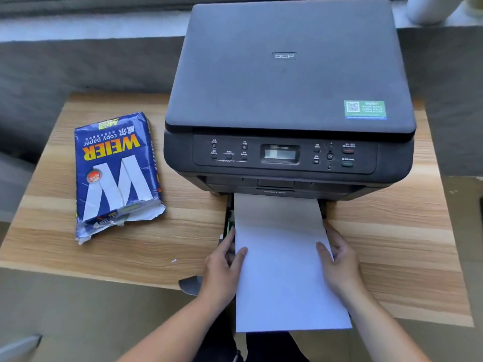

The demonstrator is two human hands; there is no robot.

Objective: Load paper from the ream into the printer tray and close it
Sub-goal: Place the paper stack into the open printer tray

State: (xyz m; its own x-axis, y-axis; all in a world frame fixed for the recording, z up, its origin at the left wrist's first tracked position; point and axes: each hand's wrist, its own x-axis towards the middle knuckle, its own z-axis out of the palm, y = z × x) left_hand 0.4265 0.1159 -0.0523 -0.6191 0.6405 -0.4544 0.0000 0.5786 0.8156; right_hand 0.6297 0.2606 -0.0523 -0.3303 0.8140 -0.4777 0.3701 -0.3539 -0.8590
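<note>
A dark grey printer (287, 87) stands on a wooden table (130, 246). Its black paper tray (228, 218) is pulled out toward me at the front, mostly covered by a white paper stack (282, 257). The stack's far end reaches under the printer and its near end hangs past the table edge. My left hand (224, 265) grips the stack's left edge, thumb on top. My right hand (339, 262) grips the right edge the same way. A blue torn-open ream (115, 173) lies flat to the left of the printer.
A grey sofa runs behind the table. A white rounded object (428, 9) sits at the top right. A dark flap (190, 284) juts out at the table's front edge beside my left wrist. Bare wood lies between the ream and the tray.
</note>
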